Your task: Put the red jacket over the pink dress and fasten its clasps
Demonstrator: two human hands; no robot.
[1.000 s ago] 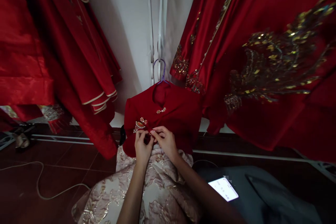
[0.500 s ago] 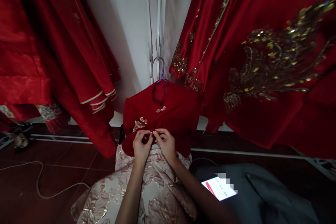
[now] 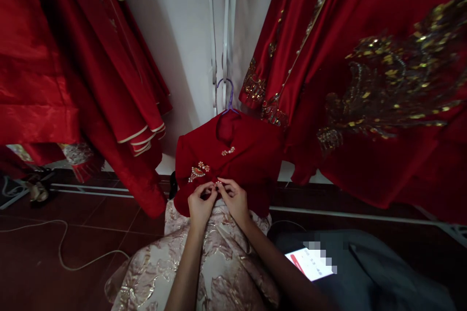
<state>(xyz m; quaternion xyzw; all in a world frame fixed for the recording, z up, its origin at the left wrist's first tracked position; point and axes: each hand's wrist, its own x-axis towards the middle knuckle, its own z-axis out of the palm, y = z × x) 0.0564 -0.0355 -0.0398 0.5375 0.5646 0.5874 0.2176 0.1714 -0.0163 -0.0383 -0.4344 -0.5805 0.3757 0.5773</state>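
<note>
A short red jacket hangs from a purple hanger in front of me. It carries a beaded flower clasp near the neckline and a beaded brooch with a fan shape on the chest. At the lower front opening, my left hand is closed in a pinch on the jacket's edge. Its fingertips nearly meet those of my right hand, which also pinches there. Any small fastener between the fingertips is too small to make out. Below the jacket spreads a pale skirt with gold and pink patterning.
Red garments hang at left, and a red garment with gold sequins at right. A lit phone lies on dark grey cloth at lower right. A cable trails over the tiled floor; a pale rack bar runs low behind.
The view has shifted slightly, so everything sits a little further right. Both hands keep pinching the jacket front, with only slight finger movement.
</note>
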